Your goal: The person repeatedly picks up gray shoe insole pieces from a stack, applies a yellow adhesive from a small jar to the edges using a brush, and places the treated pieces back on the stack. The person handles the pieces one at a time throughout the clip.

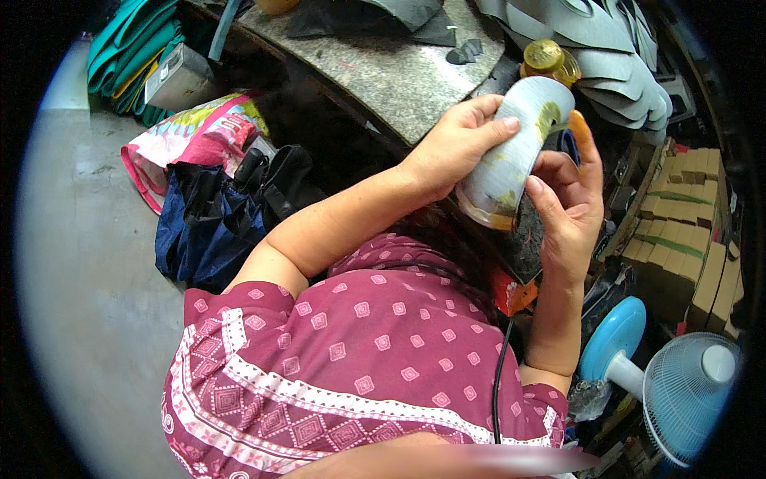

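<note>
My left hand [463, 141] is closed on a curved, smooth grey piece [519, 148] that looks like a cut shoe part, thumb across its face and fingers behind it. Yellowish glue-like smears mark the piece near its upper right edge and at its lower end. Along the right edge, my right hand [568, 191] has its thumb tip close to or touching the piece, with fingers apart. Its forefinger, stained orange-yellow, is raised beside the upper edge; the other fingers bend and are partly hidden. Just beyond stands a jar [550, 61] with yellow-amber contents.
A speckled grey worktop [375, 72] carries dark sheets [375, 20] and small dark scraps [464, 52]. Grey cut pieces [614, 68] are stacked at the far right, above brown cardboard pieces [678, 207]. A blue-and-white fan [690, 391] stands at near right; bags [203, 211] lie at left.
</note>
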{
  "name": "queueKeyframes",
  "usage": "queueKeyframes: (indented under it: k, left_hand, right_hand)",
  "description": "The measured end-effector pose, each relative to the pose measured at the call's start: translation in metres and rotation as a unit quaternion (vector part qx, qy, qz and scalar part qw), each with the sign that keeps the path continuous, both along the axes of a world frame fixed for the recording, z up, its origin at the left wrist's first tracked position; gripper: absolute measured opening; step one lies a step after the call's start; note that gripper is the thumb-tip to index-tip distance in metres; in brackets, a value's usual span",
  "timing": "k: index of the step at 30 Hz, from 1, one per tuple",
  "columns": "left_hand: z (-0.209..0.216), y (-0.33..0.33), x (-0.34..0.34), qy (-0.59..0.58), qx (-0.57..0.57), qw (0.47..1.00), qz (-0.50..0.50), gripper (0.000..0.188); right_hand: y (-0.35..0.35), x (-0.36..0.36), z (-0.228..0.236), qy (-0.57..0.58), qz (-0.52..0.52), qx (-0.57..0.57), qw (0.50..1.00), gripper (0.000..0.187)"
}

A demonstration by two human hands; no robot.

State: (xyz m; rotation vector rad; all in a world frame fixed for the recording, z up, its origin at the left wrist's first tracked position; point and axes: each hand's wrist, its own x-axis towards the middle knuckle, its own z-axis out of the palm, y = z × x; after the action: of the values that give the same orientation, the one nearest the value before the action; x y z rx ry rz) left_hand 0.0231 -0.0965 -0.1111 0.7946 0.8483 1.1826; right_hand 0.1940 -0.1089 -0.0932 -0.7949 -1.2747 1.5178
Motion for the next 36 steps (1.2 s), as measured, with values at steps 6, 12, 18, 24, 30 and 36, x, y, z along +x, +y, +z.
queueKeyframes:
  k: [6,12,18,24,30,36]
  left_hand:
    - [-0.001,-0.021,-0.044,0.142,0.115,0.976,0.115,0.035]
    - [-0.061,-0.062,-0.122,0.279,0.001,0.923,0.265,0.026]
    - [-0.16,-0.104,-0.1,0.671,0.039,0.739,-0.054,0.039]
    - [-0.207,-0.105,-0.066,0.713,0.225,0.649,-0.144,0.052]
    - [-0.21,-0.1,-0.065,0.728,0.108,0.652,-0.18,0.049]
    - [-0.203,-0.097,-0.067,0.747,0.051,0.628,-0.213,0.054]
  right_hand:
    - [0.0,0.0,0.009,0.005,-0.062,0.013,0.998,0.085]
    - [0.0,0.022,0.015,-0.007,-0.079,0.037,0.996,0.084]
    - [-0.002,0.023,0.011,-0.025,-0.071,0.042,0.996,0.084]
    - [-0.004,0.021,0.009,-0.041,-0.062,0.053,0.996,0.085]
    - [-0.005,0.023,0.009,-0.034,-0.055,0.039,0.997,0.085]
    - [-0.005,0.03,0.013,-0.028,-0.084,0.039,0.995,0.087]
